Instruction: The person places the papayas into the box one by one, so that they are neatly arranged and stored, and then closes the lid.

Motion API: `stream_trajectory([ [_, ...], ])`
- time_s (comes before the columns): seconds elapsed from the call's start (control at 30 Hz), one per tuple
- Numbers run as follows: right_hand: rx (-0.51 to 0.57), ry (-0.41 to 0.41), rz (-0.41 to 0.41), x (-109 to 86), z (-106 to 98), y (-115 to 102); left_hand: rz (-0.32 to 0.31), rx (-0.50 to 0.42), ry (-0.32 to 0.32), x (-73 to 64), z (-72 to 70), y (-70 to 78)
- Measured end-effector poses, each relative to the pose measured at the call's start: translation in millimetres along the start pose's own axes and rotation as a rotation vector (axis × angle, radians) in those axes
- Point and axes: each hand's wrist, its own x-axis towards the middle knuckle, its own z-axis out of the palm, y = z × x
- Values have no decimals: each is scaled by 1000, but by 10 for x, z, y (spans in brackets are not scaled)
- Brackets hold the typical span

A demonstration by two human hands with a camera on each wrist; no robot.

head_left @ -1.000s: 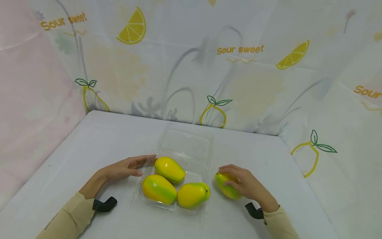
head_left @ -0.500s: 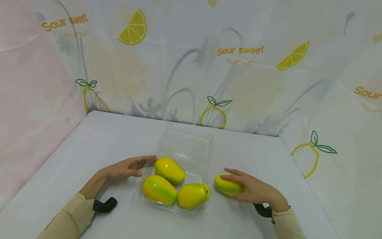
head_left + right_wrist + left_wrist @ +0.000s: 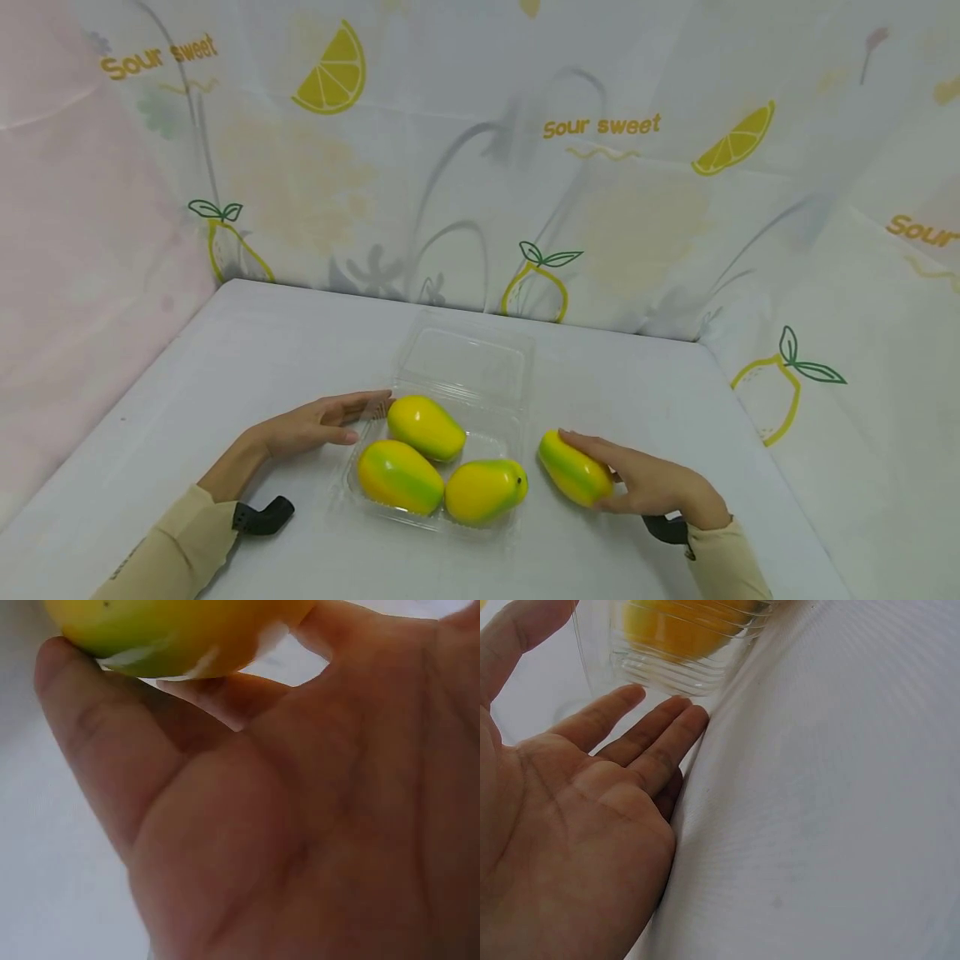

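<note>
On the right of the head view, a yellow-green mango [image 3: 574, 468] lies outside the clear plastic container. My right hand [image 3: 656, 485] holds it from the right side, thumb at the near end and fingers at the far end. The right wrist view shows the mango [image 3: 180, 634] between thumb and fingers, with the palm away from it. My left hand [image 3: 311, 425] has its fingers nearly straight along the left wall of the open container [image 3: 495, 427]. Three more mangoes lie inside: one at the back [image 3: 426, 427], one front left [image 3: 401, 477], one front right [image 3: 483, 492].
The container's clear lid [image 3: 465, 358] is folded back flat toward the rear of the white table [image 3: 300, 342]. Behind the table hangs a fabric backdrop [image 3: 450, 192] printed with lemons. A black wrist mount [image 3: 264, 515] sits on the left sleeve.
My right hand has shifted from over the mango to its right side, and the mango has turned and rolled in its fingers. The left hand and the container stay in place.
</note>
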Motion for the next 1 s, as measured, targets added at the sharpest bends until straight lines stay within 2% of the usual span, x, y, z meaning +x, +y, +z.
stream_trajectory([
  [0.37,33,65,-40,106,74,-36,-2,-2,0,8,-1,18],
  [0.57,-55,90,-97,158,134,-49,2,-4,0,9,0,27],
  [0.7,-123,113,-82,184,163,-38,3,-12,-5,7,2,27],
  [0.87,-120,116,-95,200,171,-37,6,-20,-13,0,4,16],
  [1.0,-111,172,-105,171,142,-41,10,-29,-19,-1,3,11],
])
